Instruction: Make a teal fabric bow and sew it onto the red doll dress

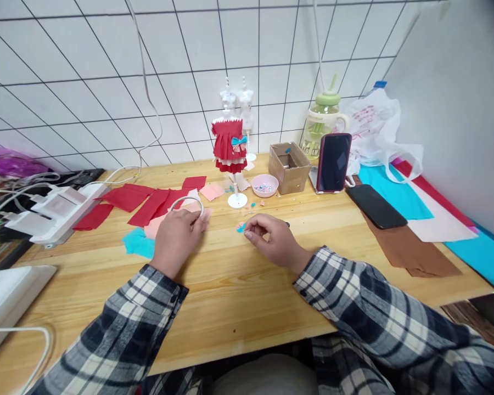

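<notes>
My left hand (176,240) rests at the left-middle of the table with its fingers curled. A thin whitish hoop (185,198) arches from its fingertips; its lower part is hidden by the hand. Under and beside this hand lie pink crepe paper (152,227) and a crumpled blue piece (139,243). My right hand (274,238) pinches the edge of a tiny blue-and-pink paper bow (241,227) close to the tabletop. Beyond the hands, a small white dress form on a stand wears a ruffled red paper dress (228,144) with a blue-and-pink bow (239,144).
A pink bowl (264,185) of small beads, a cardboard box (290,170) and a propped phone (333,163) stand behind. Red paper (127,197) and a power strip (72,208) lie left. A black phone (376,206) and brown paper (411,249) lie right.
</notes>
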{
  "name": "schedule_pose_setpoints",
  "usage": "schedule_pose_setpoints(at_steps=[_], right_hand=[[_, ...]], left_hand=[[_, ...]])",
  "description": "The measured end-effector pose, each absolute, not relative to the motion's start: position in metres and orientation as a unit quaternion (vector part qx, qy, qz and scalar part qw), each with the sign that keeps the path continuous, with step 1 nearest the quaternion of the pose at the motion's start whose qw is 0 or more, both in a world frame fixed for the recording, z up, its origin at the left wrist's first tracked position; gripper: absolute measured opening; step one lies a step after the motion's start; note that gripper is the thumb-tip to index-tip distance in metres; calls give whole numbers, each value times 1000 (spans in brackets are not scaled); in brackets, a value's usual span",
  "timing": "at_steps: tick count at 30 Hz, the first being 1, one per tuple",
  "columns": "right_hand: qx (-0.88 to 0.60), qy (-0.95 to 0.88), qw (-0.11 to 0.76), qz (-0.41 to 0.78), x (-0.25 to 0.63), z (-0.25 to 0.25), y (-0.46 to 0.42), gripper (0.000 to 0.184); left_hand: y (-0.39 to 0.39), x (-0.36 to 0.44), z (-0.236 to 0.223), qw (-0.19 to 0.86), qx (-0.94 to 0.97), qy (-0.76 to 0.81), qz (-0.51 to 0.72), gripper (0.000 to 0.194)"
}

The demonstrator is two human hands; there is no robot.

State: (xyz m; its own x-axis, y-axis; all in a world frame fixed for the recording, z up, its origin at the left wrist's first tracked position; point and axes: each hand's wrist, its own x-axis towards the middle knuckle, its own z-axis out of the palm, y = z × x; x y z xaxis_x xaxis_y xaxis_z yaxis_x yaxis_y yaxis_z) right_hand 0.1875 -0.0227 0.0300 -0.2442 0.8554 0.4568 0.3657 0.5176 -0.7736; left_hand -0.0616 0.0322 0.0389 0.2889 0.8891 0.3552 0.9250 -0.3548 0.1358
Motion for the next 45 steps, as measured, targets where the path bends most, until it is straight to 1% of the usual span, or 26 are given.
schedule_pose_setpoints(at_steps=[3, 6, 7, 8, 10, 12, 14, 16, 22, 27, 39, 45], right_hand=[[-437, -703, 468, 308, 188, 27, -19, 5], [-454, -674, 466, 350, 188, 26, -16, 6], [-458, -667, 463, 363, 187, 26, -16, 6], [-459, -661, 460, 375, 187, 26, -15, 6], [-458, -656, 454, 393, 186, 26, -15, 7], [-455, -663, 445, 393, 186, 26, -15, 6], [-455, -679, 434, 379, 185, 26, -15, 5], [-451, -696, 421, 367, 184, 25, -15, 4], [-436, -719, 406, 358, 181, 22, -16, 1], [-432, -725, 395, 364, 180, 20, -16, 3], [-454, -758, 357, 301, 181, 22, -16, 1], [-453, -771, 351, 278, 182, 24, -18, 4]], left_hand=[[32, -60, 34, 62, -802, -579, -132, 33], [31, -56, 31, 66, -777, -604, -161, 42], [29, -53, 31, 53, -777, -600, -185, 42], [27, -49, 31, 25, -783, -585, -212, 38], [21, -38, 32, -80, -815, -519, -245, 29], [13, -27, 33, -179, -827, -468, -255, 30], [5, -17, 34, -230, -831, -434, -260, 29], [0, -11, 35, -253, -833, -416, -264, 28], [-3, -9, 32, -263, -834, -392, -288, 21], [-4, -9, 31, -256, -836, -362, -324, 15], [-8, -6, 28, -227, -843, -364, -325, 17], [-5, -9, 26, -237, -840, -359, -330, 15]])
